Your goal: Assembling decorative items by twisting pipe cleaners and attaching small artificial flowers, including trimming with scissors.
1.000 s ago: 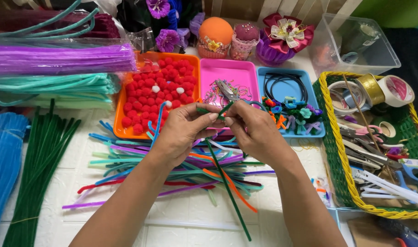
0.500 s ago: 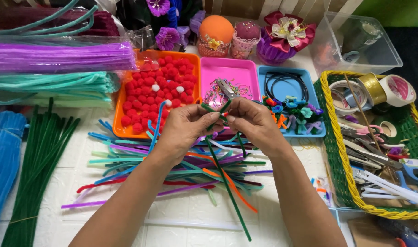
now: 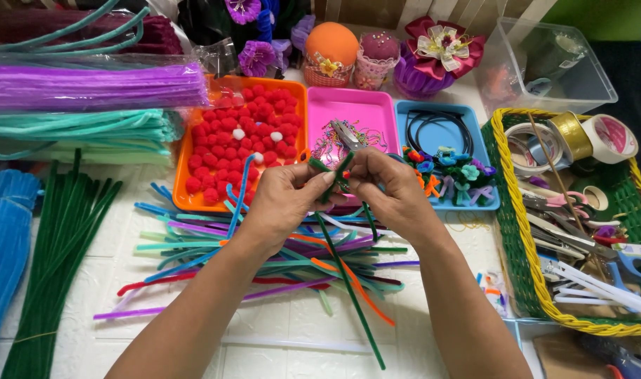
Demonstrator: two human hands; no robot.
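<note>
Barely shifted, both hands' fingers [image 3: 327, 179] stay pinched shut on 1 dark green pipe cleaner [image 3: 348, 281].

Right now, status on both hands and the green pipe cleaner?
Left hand and right hand both pinching the green pipe cleaner. Its tail trails over loose pipe cleaners. Nothing blocking.

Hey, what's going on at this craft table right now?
A person is working a dark green pipe cleaner with both hands: the left hand and right hand pinch its upper end together above a loose pile of coloured pipe cleaners, its long tail hanging down over them. Behind the hands sit an orange tray of red pompoms, a pink tray and a blue tray.
</note>
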